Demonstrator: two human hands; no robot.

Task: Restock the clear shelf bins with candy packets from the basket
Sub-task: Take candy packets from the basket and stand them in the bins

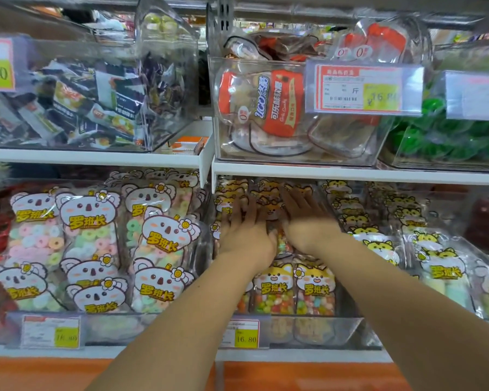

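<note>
Low in the centre of the head view, under the white shelf edge (pixel 350 173), the left grip (pixel 247 231) and the right grip (pixel 307 222) are laid side by side on the candy packets (pixel 274 287) stacked in the clear bin (pixel 339 330). Both grips are apart: the fingers are stretched flat and pressed on the wrappers, and nothing is clasped, though the fingertips are blurred. The packets lie directly beneath the palms, with their long axes running from the bottom of the frame toward the top, the same way the fingers point. The right grip is set slightly higher in the frame, so deeper into the bin; the left grip lies nearer the front row of packets. A push straight up-frame along that axis is judged to be what settles the stack backward. The koala packets (pixel 92 218) fill the neighbouring bin at left. The basket is not seen.
</note>
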